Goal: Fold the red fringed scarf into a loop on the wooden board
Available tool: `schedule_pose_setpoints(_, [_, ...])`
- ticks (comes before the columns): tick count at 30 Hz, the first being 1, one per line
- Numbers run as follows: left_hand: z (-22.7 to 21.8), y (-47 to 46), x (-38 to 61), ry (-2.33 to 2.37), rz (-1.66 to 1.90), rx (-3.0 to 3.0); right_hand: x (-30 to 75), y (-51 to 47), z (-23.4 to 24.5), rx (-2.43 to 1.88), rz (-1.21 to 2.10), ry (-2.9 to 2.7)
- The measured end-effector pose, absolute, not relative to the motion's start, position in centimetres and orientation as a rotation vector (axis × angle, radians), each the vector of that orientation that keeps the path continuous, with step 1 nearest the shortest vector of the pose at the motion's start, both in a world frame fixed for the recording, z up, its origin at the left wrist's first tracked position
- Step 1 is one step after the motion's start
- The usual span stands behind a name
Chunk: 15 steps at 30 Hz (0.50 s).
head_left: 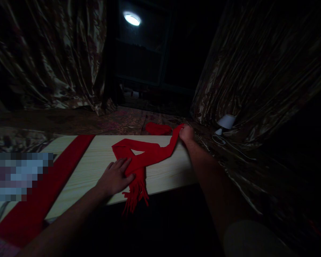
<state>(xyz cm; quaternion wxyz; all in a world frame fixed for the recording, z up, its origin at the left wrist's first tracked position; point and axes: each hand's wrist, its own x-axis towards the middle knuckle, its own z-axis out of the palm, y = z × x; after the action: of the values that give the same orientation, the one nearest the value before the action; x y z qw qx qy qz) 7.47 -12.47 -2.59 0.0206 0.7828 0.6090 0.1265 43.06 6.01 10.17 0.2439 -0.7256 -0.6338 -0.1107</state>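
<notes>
A red fringed scarf [157,153] lies folded in a loop across the pale wooden table, its tassels [135,192] hanging over the front edge. My left hand [116,176] rests on the crossing layers near the fringe, fingers spread and palm down. At the table's far right, my right hand [186,133] is closed around a stretch of the scarf and raises it slightly. Behind the table edge lies a bunched piece of red cloth [157,129]; whether it belongs to the same scarf I cannot tell.
Another long red strip of cloth [61,171] crosses the pale table [85,167] at the left, beside a blurred-out patch. A white lamp [227,122] with a cord stands at the right. Patterned curtains [75,53] hang beside a dark window [141,57] reflecting a round light.
</notes>
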Motion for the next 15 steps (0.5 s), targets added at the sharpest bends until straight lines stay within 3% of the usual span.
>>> schedule_pose_setpoints(15, [-2.9, -12.4, 7.4, 1.864, 0.467, 2.421, 41.4, 4.2, 14.6, -1.894, -0.512, -1.963])
